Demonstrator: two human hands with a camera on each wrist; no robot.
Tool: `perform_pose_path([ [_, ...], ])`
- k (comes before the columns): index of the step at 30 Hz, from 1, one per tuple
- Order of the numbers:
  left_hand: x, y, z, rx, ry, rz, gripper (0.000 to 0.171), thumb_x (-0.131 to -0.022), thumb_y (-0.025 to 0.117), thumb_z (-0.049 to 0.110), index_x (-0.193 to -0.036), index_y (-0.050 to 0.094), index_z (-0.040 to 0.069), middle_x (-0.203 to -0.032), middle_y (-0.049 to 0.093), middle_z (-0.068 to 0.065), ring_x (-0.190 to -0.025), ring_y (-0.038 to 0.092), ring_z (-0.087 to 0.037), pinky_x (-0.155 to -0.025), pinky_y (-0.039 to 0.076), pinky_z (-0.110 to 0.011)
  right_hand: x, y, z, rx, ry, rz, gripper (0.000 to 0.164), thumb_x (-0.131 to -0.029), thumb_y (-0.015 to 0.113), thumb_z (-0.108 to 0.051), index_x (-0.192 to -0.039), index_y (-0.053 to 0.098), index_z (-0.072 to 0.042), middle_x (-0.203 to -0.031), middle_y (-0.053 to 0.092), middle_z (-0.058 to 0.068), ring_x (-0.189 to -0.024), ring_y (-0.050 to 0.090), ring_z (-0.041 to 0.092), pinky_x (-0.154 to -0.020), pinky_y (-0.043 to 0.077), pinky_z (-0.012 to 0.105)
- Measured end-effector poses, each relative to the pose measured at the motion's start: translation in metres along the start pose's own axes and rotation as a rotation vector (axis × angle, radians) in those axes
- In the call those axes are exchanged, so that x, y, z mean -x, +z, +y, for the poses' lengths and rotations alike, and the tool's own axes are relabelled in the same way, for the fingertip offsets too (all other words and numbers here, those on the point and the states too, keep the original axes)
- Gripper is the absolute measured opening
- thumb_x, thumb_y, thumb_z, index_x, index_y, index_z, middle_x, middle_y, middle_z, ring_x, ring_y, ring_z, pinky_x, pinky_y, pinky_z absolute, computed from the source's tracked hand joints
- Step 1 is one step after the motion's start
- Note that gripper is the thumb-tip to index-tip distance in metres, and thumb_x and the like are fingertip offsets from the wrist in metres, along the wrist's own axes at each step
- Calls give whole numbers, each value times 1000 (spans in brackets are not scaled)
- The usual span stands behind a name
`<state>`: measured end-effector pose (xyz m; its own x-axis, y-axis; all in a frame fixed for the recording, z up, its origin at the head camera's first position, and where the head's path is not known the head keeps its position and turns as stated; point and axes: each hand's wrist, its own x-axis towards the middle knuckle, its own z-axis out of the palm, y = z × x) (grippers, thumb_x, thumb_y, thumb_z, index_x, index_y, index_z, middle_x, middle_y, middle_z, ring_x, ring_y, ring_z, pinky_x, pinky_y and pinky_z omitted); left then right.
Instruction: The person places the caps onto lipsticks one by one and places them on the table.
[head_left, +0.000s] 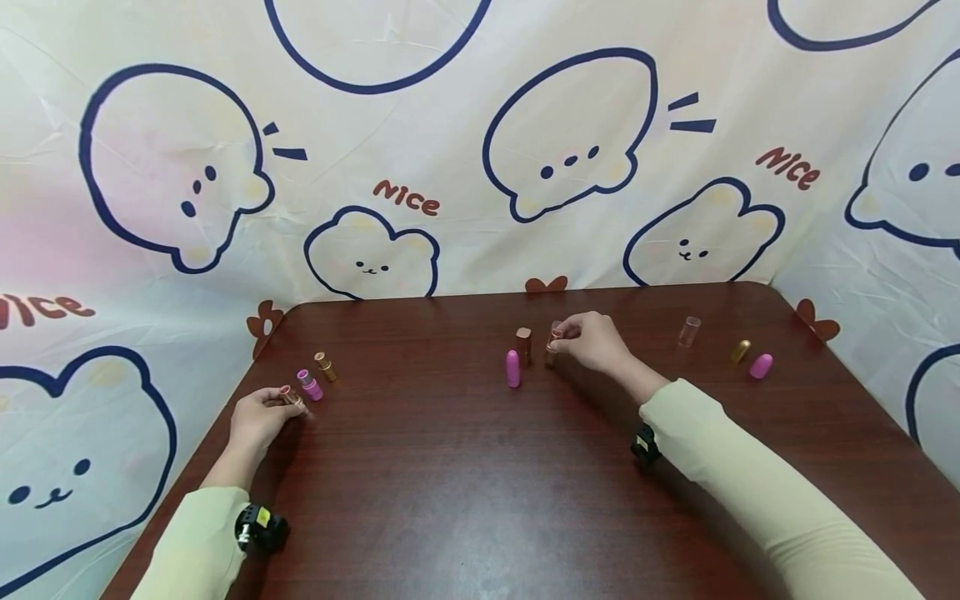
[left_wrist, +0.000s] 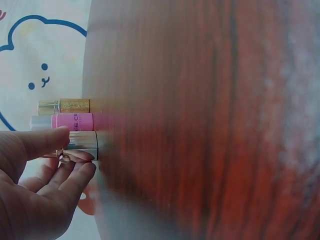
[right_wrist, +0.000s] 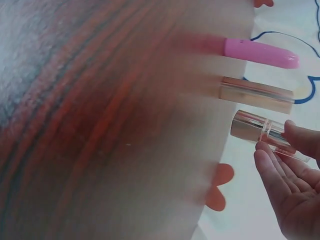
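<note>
At the table's left side my left hand (head_left: 258,423) pinches an uncapped metallic lipstick (left_wrist: 84,141) between thumb and fingers, its base at the tabletop. Beside it stand an uncapped pink lipstick (left_wrist: 73,121) and an uncapped gold lipstick (left_wrist: 75,105). Toward the back middle, my right hand (head_left: 592,340) grips a rose-gold lipstick (right_wrist: 247,126) by its upper part, where a clear cap shows. That lipstick is slightly tilted; whether its base touches the table I cannot tell. Next to it stand a rose-gold tube (right_wrist: 256,95) and a closed pink lipstick (right_wrist: 260,53).
Over on the right are a clear cap (head_left: 689,332), a gold cap (head_left: 741,351) and a pink cap (head_left: 761,367). The dark wooden table (head_left: 450,483) meets a patterned cloth (head_left: 465,250) at its back and sides.
</note>
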<state>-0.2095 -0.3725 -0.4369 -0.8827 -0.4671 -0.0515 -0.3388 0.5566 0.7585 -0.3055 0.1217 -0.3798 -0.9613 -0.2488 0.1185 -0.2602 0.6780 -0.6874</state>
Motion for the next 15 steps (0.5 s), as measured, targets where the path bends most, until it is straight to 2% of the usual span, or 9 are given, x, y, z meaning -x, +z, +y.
perform_pose_path([
  [3, 15, -6, 18, 37, -16, -27, 36, -77, 68, 14, -105, 54, -3, -115, 52, -22, -94, 51, -27, -70, 45, -32, 1, -5, -2, -42, 18, -5, 21, -76, 70, -26, -89, 66, -11, -81, 63, 1, -79, 56, 17, -66, 45, 31],
  [5, 21, -8, 23, 48, -10, -39, 38, -78, 67, 13, -108, 53, -5, -117, 50, -24, -96, 50, -28, -77, 43, -37, 2, -10, -4, -75, 32, -8, 23, -76, 69, -28, -91, 65, -11, -83, 62, 1, -80, 56, 18, -67, 46, 31],
  [15, 23, -9, 24, 47, 1, -48, 48, -79, 66, 14, -119, 47, -3, -109, 54, -24, -97, 51, -28, -78, 43, -38, 21, -36, -23, -305, 51, -22, 39, -76, 68, -34, -104, 60, -8, -97, 61, 7, -86, 59, 20, -72, 50, 32],
])
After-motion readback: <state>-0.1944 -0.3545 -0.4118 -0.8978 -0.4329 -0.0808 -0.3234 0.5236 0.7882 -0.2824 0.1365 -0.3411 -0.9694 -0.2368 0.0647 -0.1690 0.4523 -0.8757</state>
